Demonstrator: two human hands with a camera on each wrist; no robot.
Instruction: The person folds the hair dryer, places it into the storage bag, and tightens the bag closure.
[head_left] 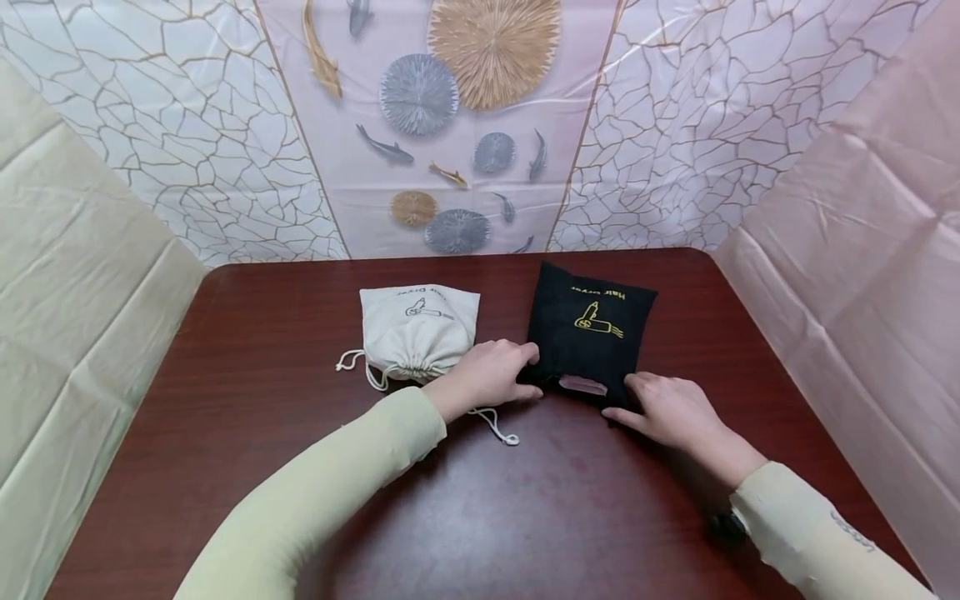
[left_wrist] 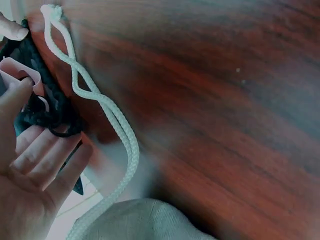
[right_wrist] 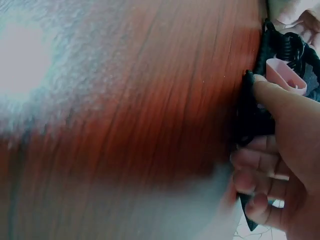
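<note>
A black cloth bag (head_left: pixel 555 333) with a yellow hair dryer print lies on the table, its mouth facing me. Inside the mouth shows the rim of a pink object (right_wrist: pixel 287 77), and beside it a coiled black cord (right_wrist: pixel 287 47). My left hand (head_left: pixel 491 372) holds the mouth's left corner, thumb at the opening and fingers on the outside. At the right corner, my right hand (head_left: pixel 673 407) pinches the bag's edge between thumb and fingers. The rest of the bag's contents is hidden.
Left of the black bag lies a cream drawstring bag (head_left: pixel 420 333), gathered at its neck, with a dark hair dryer print. Its white cord (left_wrist: pixel 122 127) trails under my left wrist onto the brown table (head_left: pixel 480 517). Patterned cloth (head_left: pixel 450 125) hangs behind the table.
</note>
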